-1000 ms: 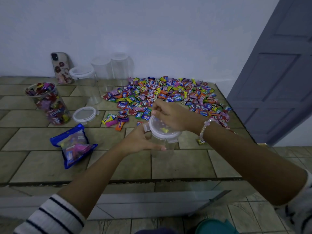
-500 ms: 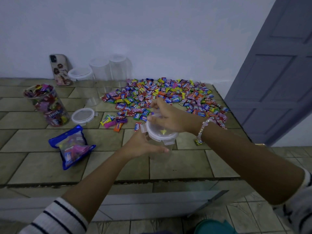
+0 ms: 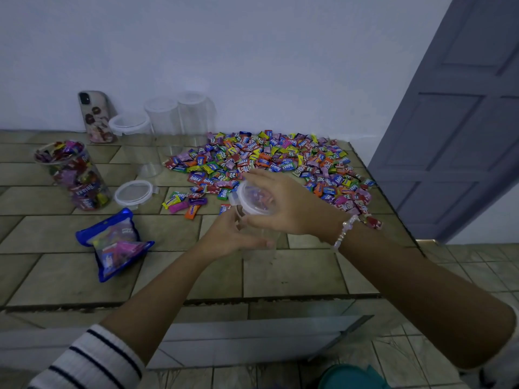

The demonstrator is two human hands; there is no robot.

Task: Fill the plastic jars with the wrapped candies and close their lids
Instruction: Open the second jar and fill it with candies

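Being steadied above the table (image 3: 295, 273), the clear jar (image 3: 262, 244) is gripped round its wall by the left hand (image 3: 224, 237); its lid (image 3: 254, 202) is clamped, tilted, above in the right hand (image 3: 286, 203); wrapped candies (image 3: 266, 161) are heaped beyond for filling.

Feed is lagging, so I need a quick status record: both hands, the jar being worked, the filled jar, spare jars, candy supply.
left hand: grips clear jar at its side
right hand: holds lid, tilted above the mouth
filled jar: open, loose lid beside it
spare jars: three, lidded, near the wall
candy pile: spread behind the hands
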